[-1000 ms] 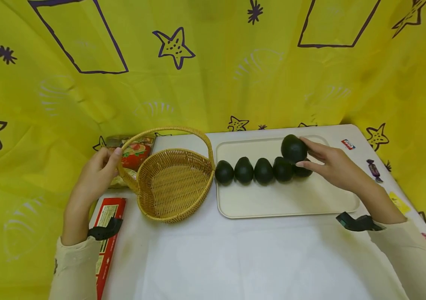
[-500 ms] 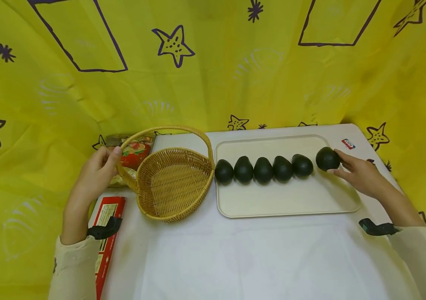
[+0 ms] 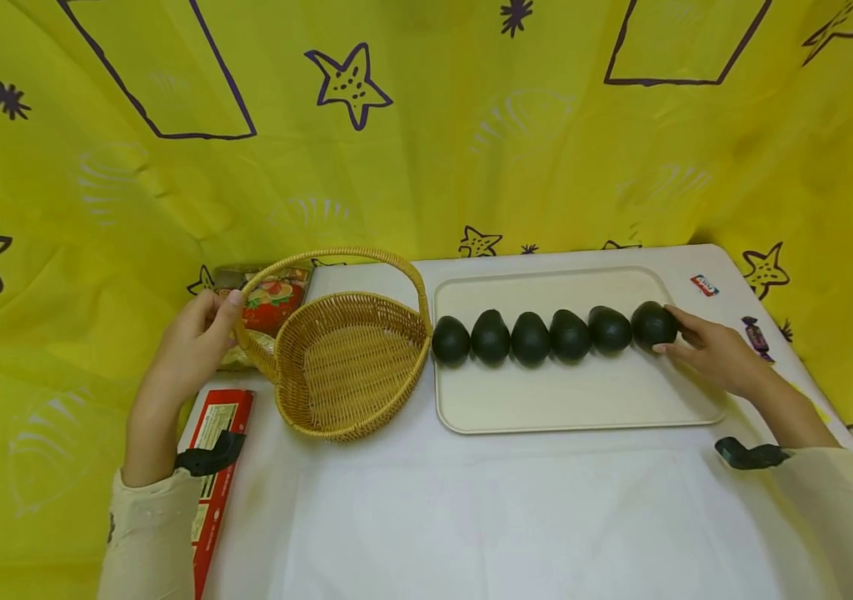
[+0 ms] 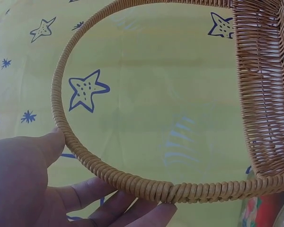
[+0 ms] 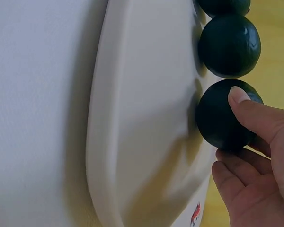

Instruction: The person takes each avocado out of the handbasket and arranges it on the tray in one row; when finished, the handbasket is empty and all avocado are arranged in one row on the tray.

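In the head view my left hand (image 3: 188, 343) holds the arched handle (image 3: 340, 252) of a wicker basket (image 3: 351, 375) on its left side. The left wrist view shows the thumb and fingers at the wrapped handle (image 4: 137, 185). Several dark green avocados (image 3: 530, 338) lie in a row across a cream tray (image 3: 546, 404) to the right of the basket. At the row's right end, my right hand (image 3: 722, 357) grips the last avocado (image 3: 653, 323), close beside its neighbour. Its thumb lies over this avocado (image 5: 220, 116) in the right wrist view, with fingers beneath.
Packaged food (image 3: 276, 302) lies behind the basket on the left, and a red box (image 3: 218, 467) nearer the front. A purple-wrapped candy (image 3: 756, 337) and a small red-and-blue wrapper (image 3: 704, 285) lie right of the tray. A yellow patterned cloth (image 3: 426, 167) hangs behind the table.
My right hand has carried its avocado from above the row to the right, then down and slightly left to the row's right end. The left hand and basket have stayed put.
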{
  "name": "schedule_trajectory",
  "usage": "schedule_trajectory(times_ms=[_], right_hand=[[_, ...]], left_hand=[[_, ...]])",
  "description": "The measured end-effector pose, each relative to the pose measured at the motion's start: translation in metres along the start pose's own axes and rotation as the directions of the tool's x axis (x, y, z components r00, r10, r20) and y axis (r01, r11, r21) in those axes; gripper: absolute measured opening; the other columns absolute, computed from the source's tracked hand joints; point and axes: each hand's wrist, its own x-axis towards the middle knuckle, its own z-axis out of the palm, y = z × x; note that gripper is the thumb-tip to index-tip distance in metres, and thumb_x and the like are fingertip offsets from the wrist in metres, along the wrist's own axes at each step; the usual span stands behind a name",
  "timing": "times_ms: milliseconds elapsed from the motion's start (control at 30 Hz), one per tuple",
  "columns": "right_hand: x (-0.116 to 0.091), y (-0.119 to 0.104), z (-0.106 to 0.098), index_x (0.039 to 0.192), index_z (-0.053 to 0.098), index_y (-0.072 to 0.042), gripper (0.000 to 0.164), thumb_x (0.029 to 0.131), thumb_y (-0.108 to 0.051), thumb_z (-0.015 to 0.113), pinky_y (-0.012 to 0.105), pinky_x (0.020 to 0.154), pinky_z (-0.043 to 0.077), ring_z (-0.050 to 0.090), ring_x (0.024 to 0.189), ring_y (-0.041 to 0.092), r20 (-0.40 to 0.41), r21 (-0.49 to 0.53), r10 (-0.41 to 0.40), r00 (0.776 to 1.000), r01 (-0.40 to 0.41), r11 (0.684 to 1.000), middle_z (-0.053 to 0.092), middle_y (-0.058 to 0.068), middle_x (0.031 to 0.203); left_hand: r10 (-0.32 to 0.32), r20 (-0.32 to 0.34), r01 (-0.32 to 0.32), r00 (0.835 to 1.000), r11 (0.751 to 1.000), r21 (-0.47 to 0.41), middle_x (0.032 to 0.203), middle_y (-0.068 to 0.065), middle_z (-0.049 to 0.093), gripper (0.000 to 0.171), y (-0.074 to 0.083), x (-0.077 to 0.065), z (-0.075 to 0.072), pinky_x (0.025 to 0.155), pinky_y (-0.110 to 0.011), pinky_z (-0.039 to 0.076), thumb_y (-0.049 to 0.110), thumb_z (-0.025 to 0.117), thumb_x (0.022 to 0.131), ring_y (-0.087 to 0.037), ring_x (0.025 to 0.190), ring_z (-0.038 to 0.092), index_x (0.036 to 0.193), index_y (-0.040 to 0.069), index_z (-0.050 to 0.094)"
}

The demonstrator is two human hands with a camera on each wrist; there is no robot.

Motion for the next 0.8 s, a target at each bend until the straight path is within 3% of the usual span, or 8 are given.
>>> schedule_trajectory(times_ms=[367, 600, 800], right_hand=[[0.002, -0.0006, -0.001, 0.164, 0.025, 0.003, 0.083, 0.103, -0.031, 0.071, 0.076, 0.107, 0.034, 0.037, 0.137, 0.068, 0.016, 0.004, -0.012, 1.0, 0.012, 1.0, 0.031, 0.048, 0.153], [0.0024, 0.001, -0.0025, 0.165, 0.023, 0.001, 0.085, 0.103, -0.031, 0.072, 0.077, 0.11, 0.033, 0.035, 0.137, 0.069, 0.041, 0.012, -0.003, 0.999, 0.002, 1.0, 0.03, 0.048, 0.154], [0.0017, -0.0007, -0.002, 0.167, 0.019, -0.002, 0.086, 0.104, -0.029, 0.071, 0.08, 0.109, 0.033, 0.034, 0.135, 0.073, 0.068, 0.035, 0.0, 0.998, -0.003, 0.999, 0.028, 0.047, 0.156]], left_hand=[[0.002, 0.006, -0.001, 1.0, 1.0, -0.009, 0.101, -0.014, 0.045, 0.052, 0.0009, 0.0005, -0.0006, 0.079, -0.006, 0.05, 0.046, 0.035, 0.115, -0.025, 0.094, 0.054, 0.11, -0.004, 0.05], [-0.007, 0.016, 0.007, 1.0, 1.0, -0.019, 0.106, -0.015, 0.047, 0.053, 0.0012, -0.0001, -0.0005, 0.079, -0.005, 0.048, 0.046, 0.034, 0.115, -0.028, 0.104, 0.054, 0.113, -0.004, 0.05], [0.0, 0.023, 0.0, 1.0, 1.0, -0.015, 0.106, -0.016, 0.047, 0.052, -0.0002, -0.0005, -0.0015, 0.079, -0.006, 0.049, 0.045, 0.034, 0.115, -0.027, 0.1, 0.056, 0.114, -0.004, 0.05]])
